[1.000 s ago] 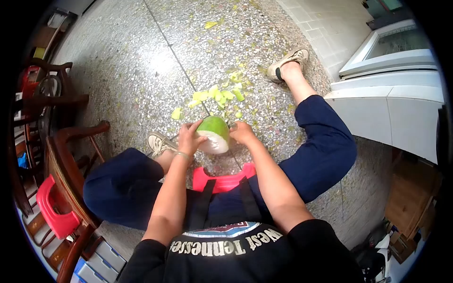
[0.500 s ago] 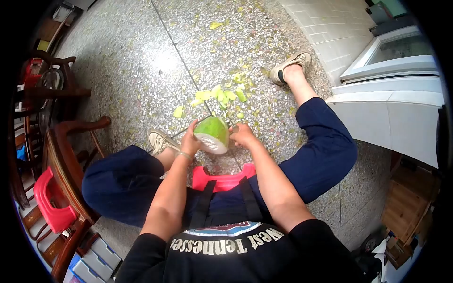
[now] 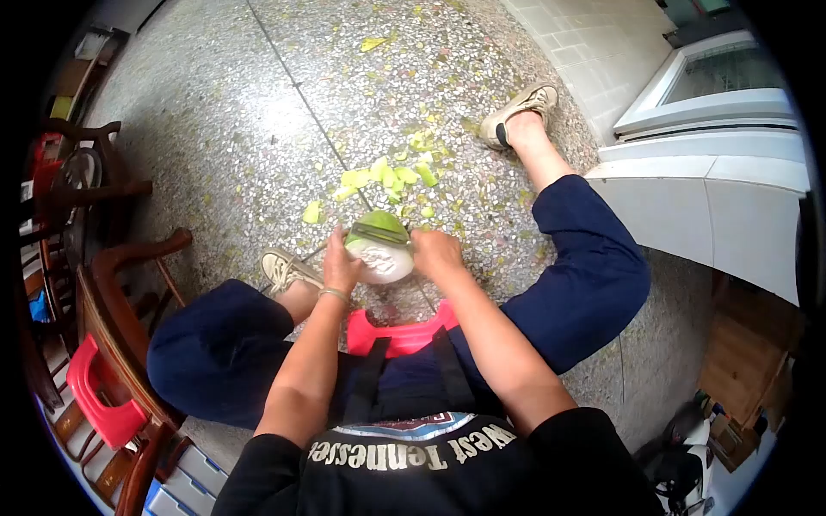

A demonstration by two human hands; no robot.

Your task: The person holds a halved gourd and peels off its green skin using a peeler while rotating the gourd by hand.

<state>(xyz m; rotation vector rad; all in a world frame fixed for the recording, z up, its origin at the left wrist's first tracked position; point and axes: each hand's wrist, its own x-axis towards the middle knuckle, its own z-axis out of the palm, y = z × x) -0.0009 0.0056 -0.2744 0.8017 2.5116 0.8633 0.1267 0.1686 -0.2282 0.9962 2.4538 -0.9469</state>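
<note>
My left hand (image 3: 342,261) is wrapped round the left side of a cut piece of winter melon (image 3: 383,262), keeping it above the floor between my legs. Green rind covers its top, and the pale, seedy cut face is turned toward me. In my right hand (image 3: 437,254), fingers closed, is the handle end of a knife (image 3: 380,233). Its long dark blade lies across the green rind. The handle is mostly hidden by my fingers. Beyond the melon, several pieces of green peel (image 3: 387,175) are scattered on the floor.
A red plastic stool (image 3: 400,334) is under me. Dark wooden chairs (image 3: 129,258) stand to the left, one with a red plastic piece (image 3: 103,396) on it. A white-framed window (image 3: 714,86) and tiled ledge (image 3: 705,185) are at the right. The speckled floor (image 3: 215,155) stretches ahead.
The blade now shows across the melon's rind, where earlier it was barely visible at the right side. My right hand has turned and closed in beside the melon. The whole view has shifted slightly.
</note>
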